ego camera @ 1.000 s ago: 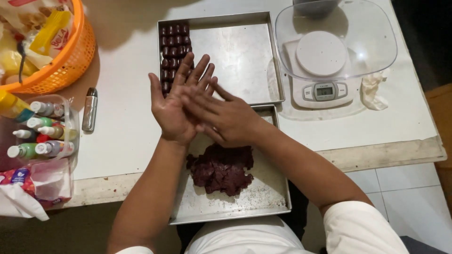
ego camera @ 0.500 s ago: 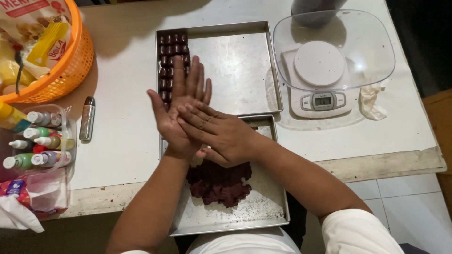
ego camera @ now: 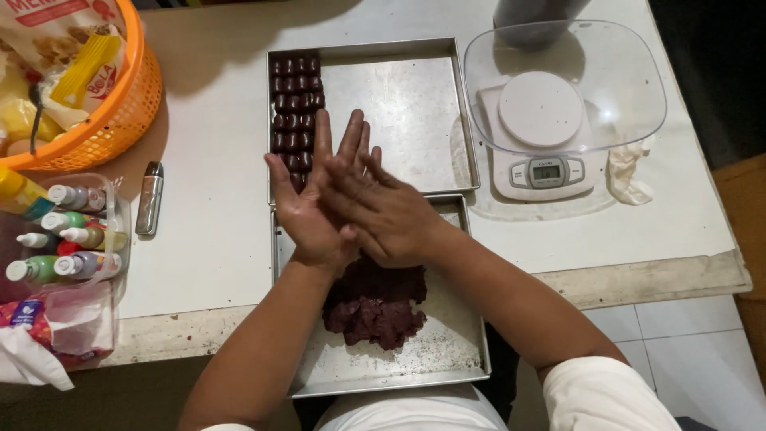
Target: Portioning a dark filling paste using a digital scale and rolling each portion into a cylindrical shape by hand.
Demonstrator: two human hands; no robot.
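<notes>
1. The person stands at a white table [ego camera: 215, 239] with both palms pressed together over the seam between two metal trays. The left hand [ego camera: 315, 199] lies palm up, fingers stretched flat toward twelve o'clock; the right hand [ego camera: 383, 211] lies across it, palm down, fingers splayed toward ten o'clock. Neither hand is clenched. Whether a bit of dough sits between the palms I cannot tell, since the right hand covers it.
2. The dark brown dough lump [ego camera: 375, 307] lies on the near tray [ego camera: 447, 359], straight toward six o'clock from the hands, just under the wrists. It is roughly as wide as it is long, with no clear long axis. Both hands are about equally near.
3. Toward twelve o'clock, the far tray [ego camera: 415, 112] holds rows of small dark pieces [ego camera: 294, 104] along its left edge, the rows running away from the person. The left fingertips overlap the nearest of them.
4. At two o'clock sits a white kitchen scale [ego camera: 546, 160] carrying a clear bowl [ego camera: 630, 88], with a crumpled white cloth [ego camera: 626, 172] beside it.
5. At ten o'clock an orange basket [ego camera: 120, 128] holds packets, one yellow, one pale with red print. At nine o'clock lie a slim silver lighter [ego camera: 149, 198] and a clear tub of small squeeze bottles [ego camera: 72, 239], green and yellowish ones among them.
</notes>
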